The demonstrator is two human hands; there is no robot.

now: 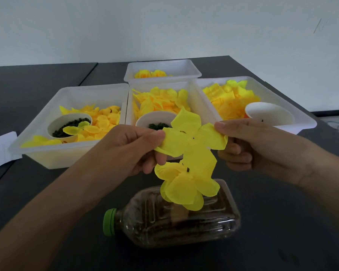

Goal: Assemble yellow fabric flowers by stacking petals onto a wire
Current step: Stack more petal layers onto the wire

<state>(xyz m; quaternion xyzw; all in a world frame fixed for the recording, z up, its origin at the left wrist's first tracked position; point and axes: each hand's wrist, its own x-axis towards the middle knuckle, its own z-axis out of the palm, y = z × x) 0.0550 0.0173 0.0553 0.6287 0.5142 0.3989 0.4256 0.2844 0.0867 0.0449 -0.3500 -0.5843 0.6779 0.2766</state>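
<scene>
both hands pinched one flat petal layer, the left hand on its left lobe and the right hand on its right lobe, directly above the stacked flower, whose wire tip pointed up from the lying bottle. behind, the trays held loose yellow petals and paper cups.

Matt yellow fabric petals, glossy clear plastic bottle, translucent, probably plastic trays

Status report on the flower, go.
Left hand and right hand pinch opposite lobes of yellow petal piece. Stacked petals below, over bottle. Nothing blocking.
</scene>
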